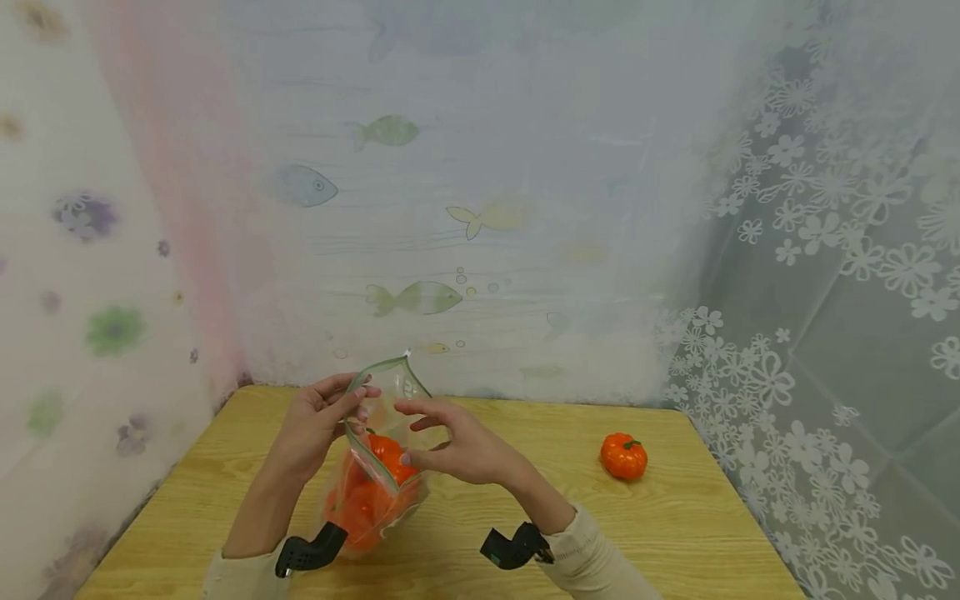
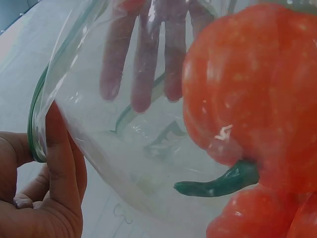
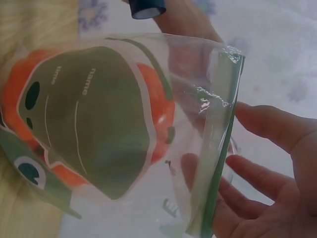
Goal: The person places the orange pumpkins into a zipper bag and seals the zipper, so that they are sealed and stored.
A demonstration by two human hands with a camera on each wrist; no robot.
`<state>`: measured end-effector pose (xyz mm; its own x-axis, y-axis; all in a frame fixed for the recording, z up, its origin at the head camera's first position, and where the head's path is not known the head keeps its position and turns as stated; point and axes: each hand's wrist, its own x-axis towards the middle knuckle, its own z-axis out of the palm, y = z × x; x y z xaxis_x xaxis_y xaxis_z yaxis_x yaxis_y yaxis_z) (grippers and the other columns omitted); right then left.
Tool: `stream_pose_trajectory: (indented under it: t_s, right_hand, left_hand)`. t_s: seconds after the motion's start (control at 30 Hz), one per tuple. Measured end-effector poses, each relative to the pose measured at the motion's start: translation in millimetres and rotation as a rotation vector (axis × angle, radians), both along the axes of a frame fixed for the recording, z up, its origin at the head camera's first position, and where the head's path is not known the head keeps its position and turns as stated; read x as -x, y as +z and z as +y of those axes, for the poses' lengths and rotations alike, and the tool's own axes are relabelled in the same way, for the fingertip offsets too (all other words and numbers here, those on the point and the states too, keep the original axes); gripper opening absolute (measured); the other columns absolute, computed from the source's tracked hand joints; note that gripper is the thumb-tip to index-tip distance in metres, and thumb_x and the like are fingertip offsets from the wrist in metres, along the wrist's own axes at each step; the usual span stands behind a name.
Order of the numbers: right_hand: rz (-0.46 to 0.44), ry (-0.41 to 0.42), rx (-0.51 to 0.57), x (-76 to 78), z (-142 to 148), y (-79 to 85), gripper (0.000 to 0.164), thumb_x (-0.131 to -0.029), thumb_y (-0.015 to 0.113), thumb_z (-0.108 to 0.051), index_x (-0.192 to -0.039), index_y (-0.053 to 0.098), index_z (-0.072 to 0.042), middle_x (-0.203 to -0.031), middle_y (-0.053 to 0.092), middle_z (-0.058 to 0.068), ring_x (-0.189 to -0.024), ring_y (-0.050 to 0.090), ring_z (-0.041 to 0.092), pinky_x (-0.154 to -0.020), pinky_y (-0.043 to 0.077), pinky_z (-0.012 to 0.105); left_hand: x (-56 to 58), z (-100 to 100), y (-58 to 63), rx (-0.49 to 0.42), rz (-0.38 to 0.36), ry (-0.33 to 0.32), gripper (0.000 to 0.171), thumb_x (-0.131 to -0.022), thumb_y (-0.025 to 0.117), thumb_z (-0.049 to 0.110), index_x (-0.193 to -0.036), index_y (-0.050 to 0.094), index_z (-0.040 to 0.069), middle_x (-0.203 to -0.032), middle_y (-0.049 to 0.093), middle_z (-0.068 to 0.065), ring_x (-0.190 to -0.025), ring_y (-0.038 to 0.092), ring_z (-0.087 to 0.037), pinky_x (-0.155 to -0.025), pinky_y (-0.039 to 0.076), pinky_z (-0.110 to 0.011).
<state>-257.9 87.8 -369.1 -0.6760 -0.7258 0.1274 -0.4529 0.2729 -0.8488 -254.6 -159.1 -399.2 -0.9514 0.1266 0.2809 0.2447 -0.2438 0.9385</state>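
A clear zip-top bag [image 1: 386,500] with a green-edged mouth stands on the table, holding orange pumpkins; one pumpkin [image 2: 252,89] with a curved green stem lies uppermost, above more orange shapes. My left hand [image 1: 315,421] pinches the left side of the bag's rim between thumb and fingers. At the opposite side of the mouth is my right hand [image 1: 461,442], its fingers spread and thumb by the near rim. In the right wrist view, that hand [image 3: 272,178] has its fingertips around the green-edged rim. A green printed label on the bag partly hides the pumpkins there.
Apart from the bag, another orange pumpkin [image 1: 623,457] with a green stem sits on the right of the wooden table [image 1: 547,450]. Behind the table hangs a fish-patterned curtain [image 1: 525,250]. Dark camera mounts [image 1: 311,550] are on both wrists.
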Motion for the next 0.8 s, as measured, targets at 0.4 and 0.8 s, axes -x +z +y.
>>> stream_pose_trajectory:
  t_s: [0.4, 0.8]
  right_hand:
    - [0.098, -0.093, 0.362, -12.9, 11.2, -10.1, 0.038, -0.097, 0.067, -0.003, -0.135, 0.061, -0.004, -0.137, 0.057, 0.020, -0.122, 0.058, 0.029, -0.093, 0.058, 0.029]
    - [0.061, -0.425, 0.829, -33.7, 49.3, -59.9, 0.023, -0.095, 0.066, 0.003, -0.113, 0.062, 0.017, -0.110, 0.068, -0.003, -0.108, 0.064, 0.012, -0.091, 0.056, 0.024]
  left_hand:
    - [-10.9, 3.4, 0.1, -0.014, 0.001, 0.013, 0.020, -0.106, 0.056, 0.011, -0.117, 0.069, 0.019, -0.101, 0.076, 0.007, -0.072, 0.064, -0.006, -0.062, 0.059, -0.022]
    - [-44.4, 20.5, -2.3, -0.038, 0.021, 0.052, 0.020, -0.106, 0.057, 0.011, -0.120, 0.069, 0.014, -0.100, 0.077, 0.007, -0.072, 0.066, -0.005, -0.062, 0.058, -0.021]
